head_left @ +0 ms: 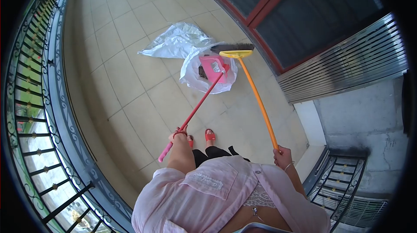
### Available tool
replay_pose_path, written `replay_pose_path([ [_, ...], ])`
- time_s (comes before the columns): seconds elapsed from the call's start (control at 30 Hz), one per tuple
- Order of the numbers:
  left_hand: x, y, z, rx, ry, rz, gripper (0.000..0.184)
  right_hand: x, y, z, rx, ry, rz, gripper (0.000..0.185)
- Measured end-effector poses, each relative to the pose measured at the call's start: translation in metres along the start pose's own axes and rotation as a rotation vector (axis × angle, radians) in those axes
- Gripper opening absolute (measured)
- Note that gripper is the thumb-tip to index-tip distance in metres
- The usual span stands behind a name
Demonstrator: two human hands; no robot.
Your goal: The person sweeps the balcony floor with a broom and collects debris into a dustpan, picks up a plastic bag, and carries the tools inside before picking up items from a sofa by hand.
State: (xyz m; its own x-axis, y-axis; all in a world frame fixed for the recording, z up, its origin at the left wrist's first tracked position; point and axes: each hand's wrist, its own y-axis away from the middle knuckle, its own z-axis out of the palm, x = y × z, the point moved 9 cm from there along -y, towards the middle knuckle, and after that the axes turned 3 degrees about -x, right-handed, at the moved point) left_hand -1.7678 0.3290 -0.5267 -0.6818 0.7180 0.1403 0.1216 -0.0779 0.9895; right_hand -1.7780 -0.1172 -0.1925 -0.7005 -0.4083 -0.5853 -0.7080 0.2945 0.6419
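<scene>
My left hand (177, 135) is closed round the red handle of a long-handled dustpan (211, 68), whose pink grip sticks out behind the wrist. The pan sits in the open mouth of a white plastic sack (187, 73), with some dark matter beside it. My right hand (282, 156) grips the end of an orange pole belonging to a broom (256, 89). The broom's yellow head and dark bristles are raised at the right of the sack's mouth; whether they touch it I cannot tell. The rest of the sack (176, 41) lies crumpled on the floor behind.
Beige tiles (143, 89) cover the balcony floor. A metal railing (32, 102) curves along the left. Dark red-framed doors (304, 11) and a ribbed metal panel (343, 74) line the right. My feet in red sandals (210, 135) stand below the sack.
</scene>
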Motion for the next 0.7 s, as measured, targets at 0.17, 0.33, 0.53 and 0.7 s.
replay_pose_path([
  [0.17,0.018,-0.034,-0.004,-0.076,0.025,-0.04,0.038,0.012,0.062,0.001,0.063,-0.115,-0.032,0.013],
  [0.33,0.024,-0.037,-0.044,-0.071,-0.011,-0.082,0.016,0.081,0.027,-0.003,0.149,0.177,-0.276,0.015],
  [0.53,0.035,-0.041,-0.076,-0.196,0.058,-0.088,0.034,0.136,0.029,-0.008,0.015,0.095,-0.215,0.018],
  [0.7,0.059,-0.059,-0.131,-0.259,-0.057,-0.141,0.037,0.209,0.05,-0.052,0.084,0.111,-0.245,0.017],
])
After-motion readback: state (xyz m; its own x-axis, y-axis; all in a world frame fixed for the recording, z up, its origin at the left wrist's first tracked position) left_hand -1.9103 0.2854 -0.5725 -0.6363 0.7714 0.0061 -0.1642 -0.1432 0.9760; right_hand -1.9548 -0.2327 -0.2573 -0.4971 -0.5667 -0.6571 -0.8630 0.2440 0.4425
